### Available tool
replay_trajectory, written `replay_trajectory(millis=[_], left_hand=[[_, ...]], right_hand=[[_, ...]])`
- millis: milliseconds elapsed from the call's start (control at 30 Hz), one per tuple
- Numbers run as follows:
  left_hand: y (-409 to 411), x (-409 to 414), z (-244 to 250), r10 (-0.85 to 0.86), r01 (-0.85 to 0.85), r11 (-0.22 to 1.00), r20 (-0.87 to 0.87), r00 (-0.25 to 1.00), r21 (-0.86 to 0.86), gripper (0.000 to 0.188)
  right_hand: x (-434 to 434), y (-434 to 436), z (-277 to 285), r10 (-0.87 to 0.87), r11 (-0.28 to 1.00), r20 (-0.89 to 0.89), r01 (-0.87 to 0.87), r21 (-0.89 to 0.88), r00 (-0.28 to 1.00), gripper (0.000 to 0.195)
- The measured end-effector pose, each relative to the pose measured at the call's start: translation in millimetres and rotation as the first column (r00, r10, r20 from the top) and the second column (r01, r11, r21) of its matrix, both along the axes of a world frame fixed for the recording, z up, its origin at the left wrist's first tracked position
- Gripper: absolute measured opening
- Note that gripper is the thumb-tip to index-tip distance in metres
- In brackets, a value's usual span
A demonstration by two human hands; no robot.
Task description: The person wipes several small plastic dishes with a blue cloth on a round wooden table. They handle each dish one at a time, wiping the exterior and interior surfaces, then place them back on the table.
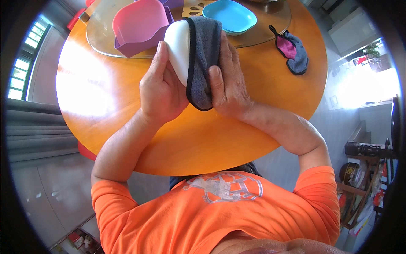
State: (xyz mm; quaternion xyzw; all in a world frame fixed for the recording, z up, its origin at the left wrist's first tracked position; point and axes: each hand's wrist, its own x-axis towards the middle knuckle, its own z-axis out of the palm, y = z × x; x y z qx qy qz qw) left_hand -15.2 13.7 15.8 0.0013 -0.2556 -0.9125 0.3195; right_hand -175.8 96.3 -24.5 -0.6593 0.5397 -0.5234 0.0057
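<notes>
A smooth white rounded object [176, 47], perhaps a plastic dish or box, is held up over the table between both hands. My left hand [163, 85] grips its left side and underside, thumb along the edge. Across its right part lies a grey cloth [205, 57] with black edging. My right hand [229, 82] presses the cloth against the object, thumb on the cloth's face and fingers behind. The cloth hides much of the object, so its full shape cannot be told.
On the round orange wooden table [269, 89] is a glass turntable [101, 35]. It carries a pink container [139, 22] in a purple one [136, 47], and blue dishes [230, 16]. A grey-and-pink cloth [291, 52] with a hanging loop lies at the right. A wooden rack [358, 190] stands beyond the table.
</notes>
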Motion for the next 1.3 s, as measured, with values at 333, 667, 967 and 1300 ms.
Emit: replay_trajectory(millis=[333,667,967,1300], left_hand=[[11.4,9.3,3.1,-0.078,0.073,0.997,0.157,0.985,0.038,0.07],[33.6,14.0,-2.2,-0.066,0.301,0.818,0.441,0.895,-0.49,0.088],[31.2,7.8,-15.7,-0.123,0.322,0.751,0.356,0.926,-0.577,0.098],[30.8,5.1,-16.7,-0.093,0.117,0.903,0.079,0.993,-0.413,0.109]], right_hand=[[5.5,3.7,10.0,-0.103,0.986,-0.433,0.035,-0.164,0.896,0.064],[1.2,-2.9,33.2,-0.025,0.983,-0.129,0.001,-0.183,0.991,0.036],[-21.3,-14.1,29.8,0.015,0.993,0.242,0.014,-0.118,0.97,0.034],[-6.9,-9.3,18.8,-0.035,0.983,0.546,-0.07,0.17,0.837,0.054]])
